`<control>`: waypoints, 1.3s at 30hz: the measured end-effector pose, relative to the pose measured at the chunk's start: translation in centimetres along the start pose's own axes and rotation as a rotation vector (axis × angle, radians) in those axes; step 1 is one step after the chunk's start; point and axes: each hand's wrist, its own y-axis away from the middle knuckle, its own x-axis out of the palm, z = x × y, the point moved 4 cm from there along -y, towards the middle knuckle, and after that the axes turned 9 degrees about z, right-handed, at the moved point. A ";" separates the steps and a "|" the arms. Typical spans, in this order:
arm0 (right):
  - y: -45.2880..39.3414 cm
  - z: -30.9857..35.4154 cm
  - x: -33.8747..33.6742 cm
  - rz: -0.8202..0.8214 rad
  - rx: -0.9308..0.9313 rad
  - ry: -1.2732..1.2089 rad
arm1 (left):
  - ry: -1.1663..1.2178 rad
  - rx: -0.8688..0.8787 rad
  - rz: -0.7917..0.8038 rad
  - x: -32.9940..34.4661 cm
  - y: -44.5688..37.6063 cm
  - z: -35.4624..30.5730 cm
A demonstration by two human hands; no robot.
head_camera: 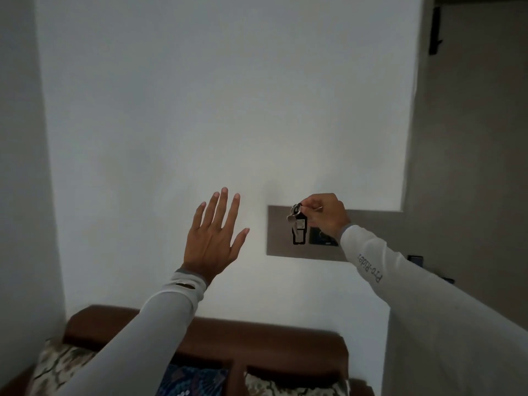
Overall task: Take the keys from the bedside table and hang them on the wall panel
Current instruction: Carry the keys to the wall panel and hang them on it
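Observation:
The keys [297, 224], a metal ring with a silver key and a black fob, dangle in front of the grey wall panel [278, 235]. My right hand [325, 214] pinches the ring at its top, fingers closed on it, right over the panel's upper edge. Whether the ring touches a hook on the panel I cannot tell. My left hand [215, 235] is raised against the white wall to the left of the panel, fingers spread, holding nothing. The bedside table is out of view.
A brown wooden headboard [257, 338] runs along the bottom, with patterned pillows [60, 364] below it. A dark switch plate [321, 238] sits in the panel beside the keys. A beige wall [468, 167] juts out at right.

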 end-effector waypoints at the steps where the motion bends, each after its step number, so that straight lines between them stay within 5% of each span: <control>1: -0.8 -1.0 -0.4 -0.010 0.012 0.003 | 0.016 0.002 -0.001 1.2 -1.0 -0.3; 17: -8.8 -13.3 -7.5 -0.069 0.165 0.025 | 0.108 0.101 -0.027 15.0 -13.5 -8.4; 39: -18.2 -24.4 -11.1 0.005 0.047 -0.006 | 0.013 0.029 0.020 22.2 -19.8 -16.7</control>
